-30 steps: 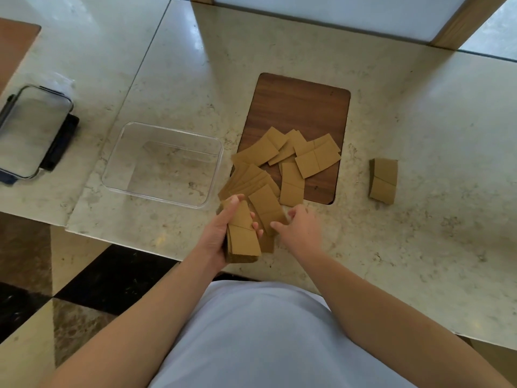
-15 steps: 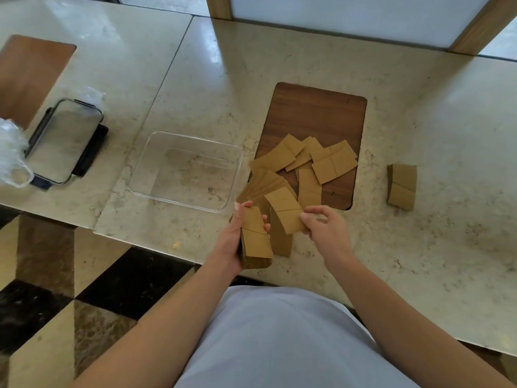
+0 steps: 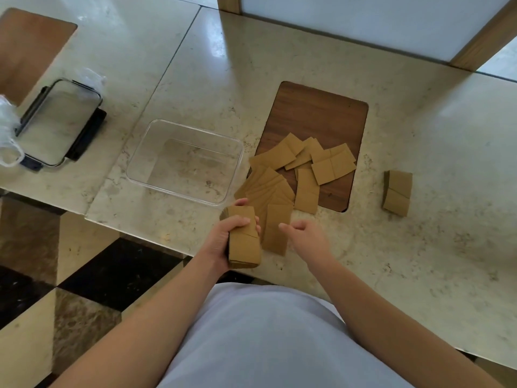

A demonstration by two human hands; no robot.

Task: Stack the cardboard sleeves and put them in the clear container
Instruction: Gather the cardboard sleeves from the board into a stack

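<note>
Far left: lid (image 3: 57, 123) lying flat, off the box. Clear container (image 3: 184, 161) right of it has nothing inside, so no packing done yet. Left hand (image 3: 223, 242) clamps a partial stack of sleeves (image 3: 243, 242) at the near counter edge. Right hand (image 3: 305, 236) loose, grasping nothing, just beside one sleeve (image 3: 277, 228). Loose sleeves (image 3: 302, 169) fanned on the wooden inset (image 3: 316, 113); small pile (image 3: 397, 193) far right. Roughly half left to gather, I'd guess.
</note>
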